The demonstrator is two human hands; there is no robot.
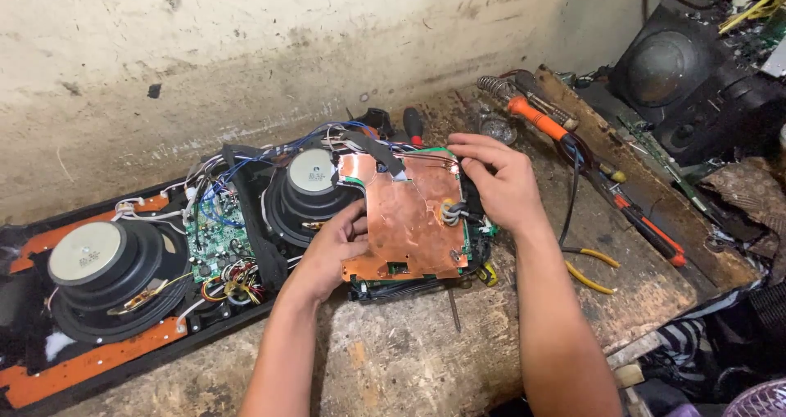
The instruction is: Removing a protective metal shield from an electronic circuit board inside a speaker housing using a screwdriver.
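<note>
Copper-clad board (407, 216) — both hands' grip closed on its edges.

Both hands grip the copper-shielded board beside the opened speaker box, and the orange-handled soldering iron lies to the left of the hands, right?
Not quite. In the head view both hands grip the copper-shielded board beside the opened speaker box, but the orange-handled soldering iron lies to the right of the hands.

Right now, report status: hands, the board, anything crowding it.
Left hand grips copper-clad board at its left edge. Right hand clamps its right edge by the grey wires. Speaker and wiring close behind; screwdriver lies under the front edge.
</note>
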